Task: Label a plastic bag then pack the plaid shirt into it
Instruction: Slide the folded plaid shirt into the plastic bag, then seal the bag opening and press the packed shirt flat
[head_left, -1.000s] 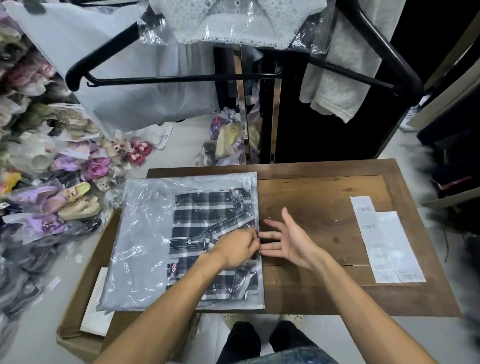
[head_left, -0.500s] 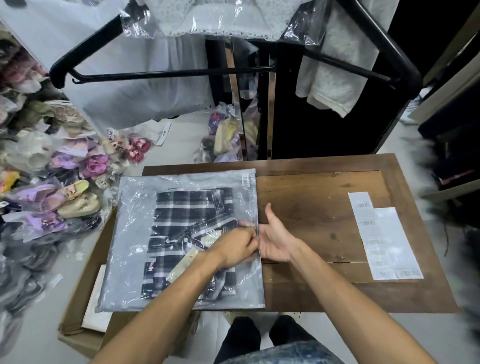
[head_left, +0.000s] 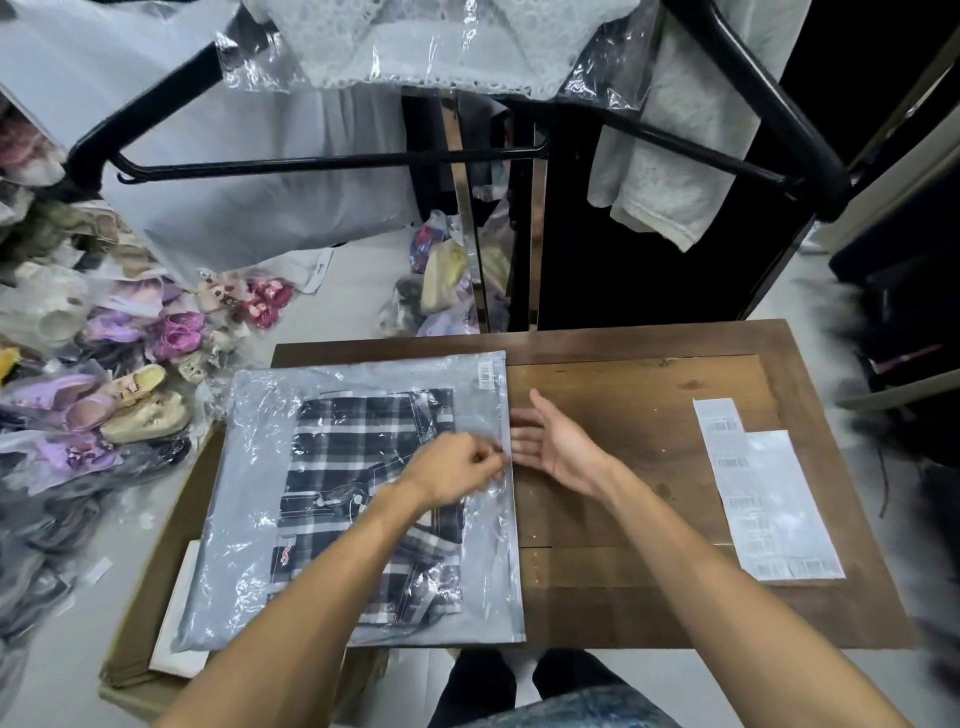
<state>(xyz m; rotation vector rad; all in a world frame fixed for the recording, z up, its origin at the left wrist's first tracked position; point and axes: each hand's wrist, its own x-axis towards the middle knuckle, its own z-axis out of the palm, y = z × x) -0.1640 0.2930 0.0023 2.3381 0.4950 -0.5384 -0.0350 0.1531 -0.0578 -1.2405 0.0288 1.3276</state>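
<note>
The clear plastic bag lies flat on the left half of the wooden table. The folded plaid shirt is inside it, dark with white checks. A small barcode label sits on the bag's far right corner. My left hand rests on the bag, and its fingers pinch the bag's right edge. My right hand is open, palm up, on the table, with its fingertips touching that same edge.
A white sheet of barcode labels lies on the table's right side. An open cardboard box stands on the floor left of the table. Bagged shoes pile up at the left. A black garment rack with hanging clothes stands behind the table.
The plaid shirt has slid left, deeper into the bag. My right hand went to the bag's edge and has opened flat again. My left hand stays pinched on the edge.
</note>
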